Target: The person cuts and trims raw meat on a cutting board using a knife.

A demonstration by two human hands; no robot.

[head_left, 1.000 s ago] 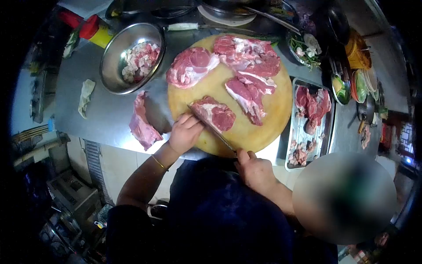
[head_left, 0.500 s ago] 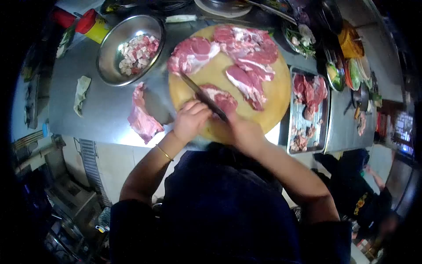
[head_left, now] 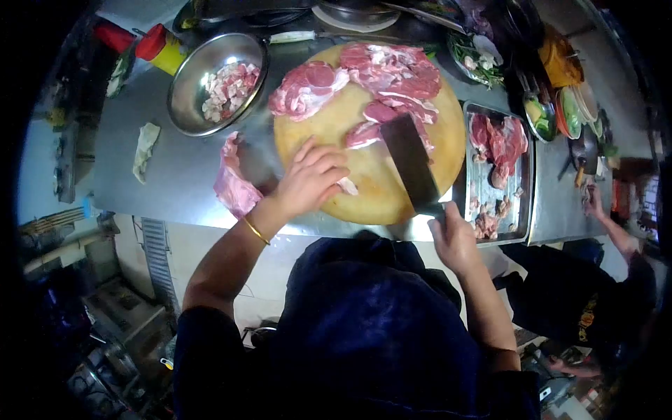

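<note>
Cleaver [head_left: 409, 164] up and left of the right hand [head_left: 455, 234], handle wrapped tight in that fist. Long axis of the blade: slanting away from the right hand and leftward, broad side showing, far end in front of some meat. Touching it or just above? Can't tell.

Left to right then. Up and left of the left hand [head_left: 318, 175], steel bowl [head_left: 192, 87] of diced meat. Just left of the same wrist, long pink strip [head_left: 234, 178]. Left hand itself palm down, fingers slightly spread and a bit curled, pale scrap [head_left: 348, 186] poking out at the right edge. Pinched or just covered? Can't tell. All over the round board [head_left: 374, 185]. Just beyond and right of those fingers, meat piece [head_left: 364, 135], nearer the left hand than the right, true length hard to read behind the blade. Right of and beyond the right hand, metal tray [head_left: 529, 192] with more meat.
</note>
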